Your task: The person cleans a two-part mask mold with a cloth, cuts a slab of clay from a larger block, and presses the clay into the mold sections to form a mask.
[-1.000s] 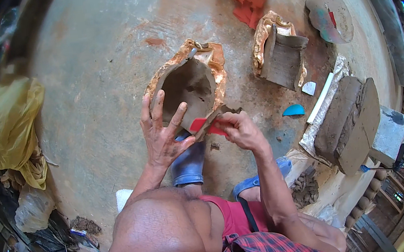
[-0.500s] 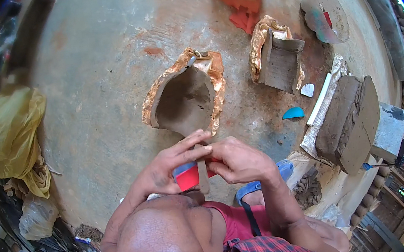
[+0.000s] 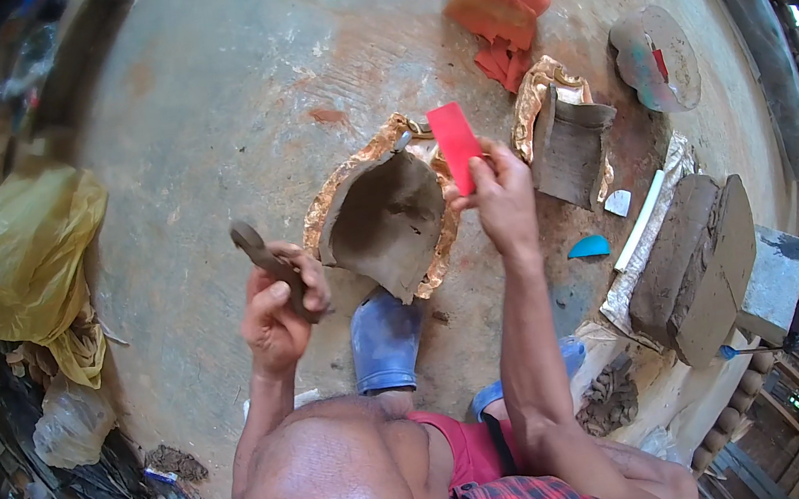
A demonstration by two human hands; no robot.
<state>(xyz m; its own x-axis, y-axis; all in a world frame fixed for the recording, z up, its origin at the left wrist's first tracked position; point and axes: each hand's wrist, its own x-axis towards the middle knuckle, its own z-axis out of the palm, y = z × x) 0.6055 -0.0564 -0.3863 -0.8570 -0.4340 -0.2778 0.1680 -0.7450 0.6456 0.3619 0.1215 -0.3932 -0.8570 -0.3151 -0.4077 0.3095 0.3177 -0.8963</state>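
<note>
I log left hand (image 3: 273, 332) curled round bent grey clay strip (image 3: 268, 256), axis 11-to-5; right hand (image 3: 508, 204) pinches flat red scraper (image 3: 453, 141), pointing 12.

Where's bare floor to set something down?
Widest: between the yellow bag and the larger mold, beyond the left hand. Another: beyond that mold, left of the orange bundle. Crowded: the right side, where the smaller mold, blue piece and clay block sit close; the right hand shows between molds.
</note>
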